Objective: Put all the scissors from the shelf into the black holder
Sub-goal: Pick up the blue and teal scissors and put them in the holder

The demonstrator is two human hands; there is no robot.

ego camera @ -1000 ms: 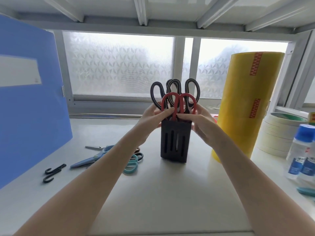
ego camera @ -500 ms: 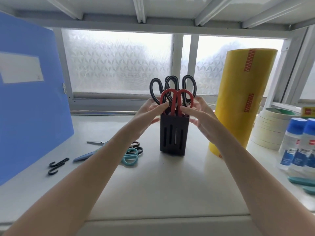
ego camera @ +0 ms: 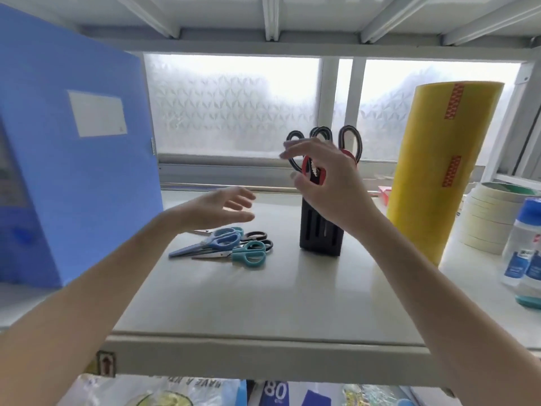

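Observation:
The black slotted holder point(ego camera: 320, 237) stands upright on the white shelf point(ego camera: 263, 291). Black-handled scissors point(ego camera: 349, 140) and red-handled scissors point(ego camera: 307, 168) stick up out of it. My right hand point(ego camera: 328, 177) hovers in front of those handles, fingers spread, gripping nothing. My left hand point(ego camera: 218, 208) is open, palm down, just above a pile of scissors lying flat: a blue-handled pair point(ego camera: 215, 243), a teal-handled pair point(ego camera: 248, 254) and a black-handled pair point(ego camera: 257, 236) partly underneath.
A big blue file box point(ego camera: 73, 159) stands at the left. A tall yellow roll point(ego camera: 439, 171) stands right of the holder, with stacked tape rolls point(ego camera: 491, 218) and blue-capped bottles point(ego camera: 524, 244) beyond. A frosted window is behind.
Both hands have let go of the red scissors, which now sit in the holder. My left hand has moved left and down over the loose scissors; the view has shifted left and back.

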